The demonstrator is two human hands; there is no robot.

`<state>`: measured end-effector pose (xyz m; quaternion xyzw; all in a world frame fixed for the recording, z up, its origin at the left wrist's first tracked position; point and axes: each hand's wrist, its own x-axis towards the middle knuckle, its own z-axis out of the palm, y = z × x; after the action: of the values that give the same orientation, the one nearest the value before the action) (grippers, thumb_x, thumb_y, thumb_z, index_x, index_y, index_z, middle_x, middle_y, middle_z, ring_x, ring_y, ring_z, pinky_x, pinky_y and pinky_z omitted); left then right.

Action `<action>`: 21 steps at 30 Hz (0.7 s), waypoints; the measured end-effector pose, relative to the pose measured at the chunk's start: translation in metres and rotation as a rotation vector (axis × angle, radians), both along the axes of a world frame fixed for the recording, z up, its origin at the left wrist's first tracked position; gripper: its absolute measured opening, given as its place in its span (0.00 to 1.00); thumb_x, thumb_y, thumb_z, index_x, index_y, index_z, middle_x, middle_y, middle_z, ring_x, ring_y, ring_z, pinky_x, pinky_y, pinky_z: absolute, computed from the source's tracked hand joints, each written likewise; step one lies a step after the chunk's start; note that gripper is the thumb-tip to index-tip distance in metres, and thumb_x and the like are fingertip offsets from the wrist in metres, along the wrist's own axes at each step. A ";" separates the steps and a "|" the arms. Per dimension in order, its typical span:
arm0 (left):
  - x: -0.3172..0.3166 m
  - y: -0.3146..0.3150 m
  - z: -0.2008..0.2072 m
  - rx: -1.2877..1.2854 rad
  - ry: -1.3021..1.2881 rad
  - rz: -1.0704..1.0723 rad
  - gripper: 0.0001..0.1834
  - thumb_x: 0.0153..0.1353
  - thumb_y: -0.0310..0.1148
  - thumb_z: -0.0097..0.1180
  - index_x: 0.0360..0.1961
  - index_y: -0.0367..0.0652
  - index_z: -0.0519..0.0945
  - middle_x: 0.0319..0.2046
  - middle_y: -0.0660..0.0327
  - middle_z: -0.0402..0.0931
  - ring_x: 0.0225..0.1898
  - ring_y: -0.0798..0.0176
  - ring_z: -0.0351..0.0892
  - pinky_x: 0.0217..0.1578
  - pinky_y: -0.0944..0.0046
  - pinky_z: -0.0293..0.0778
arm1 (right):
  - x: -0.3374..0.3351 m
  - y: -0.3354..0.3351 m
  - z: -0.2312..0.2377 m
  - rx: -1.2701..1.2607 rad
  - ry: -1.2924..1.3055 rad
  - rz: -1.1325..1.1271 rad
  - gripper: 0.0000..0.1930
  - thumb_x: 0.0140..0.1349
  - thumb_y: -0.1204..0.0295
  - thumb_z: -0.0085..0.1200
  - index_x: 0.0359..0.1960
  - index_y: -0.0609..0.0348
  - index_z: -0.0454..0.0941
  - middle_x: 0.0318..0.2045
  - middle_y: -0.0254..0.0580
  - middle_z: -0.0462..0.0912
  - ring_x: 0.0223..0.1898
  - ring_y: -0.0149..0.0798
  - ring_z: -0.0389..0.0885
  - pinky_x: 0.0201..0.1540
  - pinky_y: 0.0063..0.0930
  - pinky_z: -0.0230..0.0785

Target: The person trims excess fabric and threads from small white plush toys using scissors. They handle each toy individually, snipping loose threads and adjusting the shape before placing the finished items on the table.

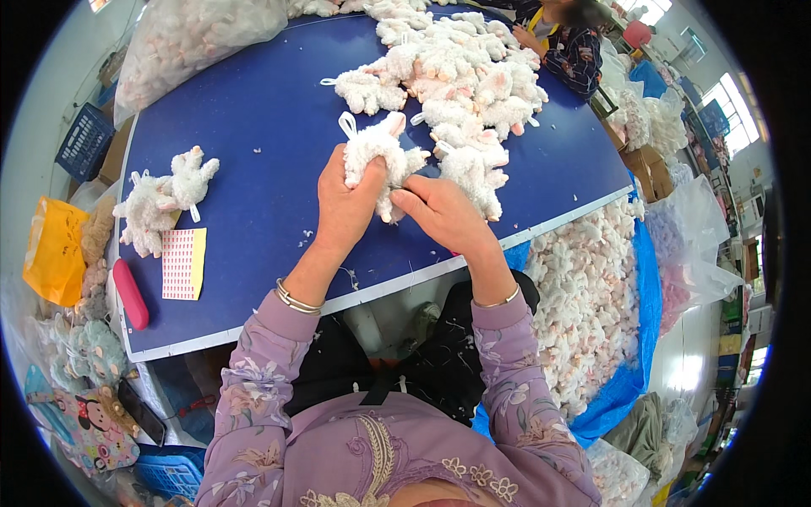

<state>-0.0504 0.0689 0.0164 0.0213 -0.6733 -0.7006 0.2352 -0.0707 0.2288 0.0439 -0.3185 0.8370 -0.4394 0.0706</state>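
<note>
A fluffy white plush toy (372, 152) with pinkish ears and a white loop is held over the blue table. My left hand (351, 198) is closed around it, thumb pressed on its front. At the toy's lower right side my right hand (439, 211) is closed, fingertips against the fur. A small dark sliver shows at those fingertips, too small to name. Just beyond lies a large pile of similar plush toys (460, 76), the nearest (477, 177) almost touching my right hand. To the left are a couple more plush toys (148, 207) beside a sticker sheet (183, 264).
A pink oblong case (130, 294) lies at the left corner of the blue table (253, 110). A clear bag of plush toys (203, 42) stands at the far left. Right of my lap, a blue-lined heap of plush toys (583, 304) sits below the edge. A person (574, 51) is across the table.
</note>
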 end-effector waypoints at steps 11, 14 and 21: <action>0.000 0.002 0.003 0.032 -0.042 -0.012 0.10 0.61 0.32 0.55 0.39 0.35 0.77 0.31 0.63 0.78 0.32 0.74 0.74 0.33 0.69 0.71 | 0.002 -0.002 -0.008 -0.192 0.043 0.009 0.17 0.68 0.63 0.46 0.26 0.65 0.72 0.18 0.41 0.71 0.19 0.34 0.69 0.24 0.29 0.61; -0.007 -0.005 -0.003 0.309 -0.061 -0.074 0.12 0.64 0.32 0.53 0.44 0.34 0.76 0.36 0.62 0.78 0.36 0.72 0.76 0.37 0.69 0.72 | -0.002 0.014 -0.004 -0.705 -0.381 0.064 0.20 0.72 0.62 0.41 0.24 0.62 0.69 0.18 0.35 0.67 0.17 0.26 0.61 0.19 0.22 0.51; -0.014 -0.021 -0.004 0.761 -0.038 -0.186 0.19 0.69 0.37 0.47 0.55 0.35 0.69 0.49 0.57 0.76 0.48 0.63 0.77 0.48 0.63 0.74 | 0.007 -0.001 -0.016 -0.498 -0.059 -0.198 0.09 0.54 0.78 0.62 0.33 0.59 0.74 0.27 0.27 0.77 0.20 0.15 0.61 0.22 0.13 0.54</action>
<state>-0.0646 0.0479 0.0120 0.0592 -0.3688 -0.9180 0.1335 -0.0632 0.2276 0.0278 -0.2298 0.7278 -0.6455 -0.0286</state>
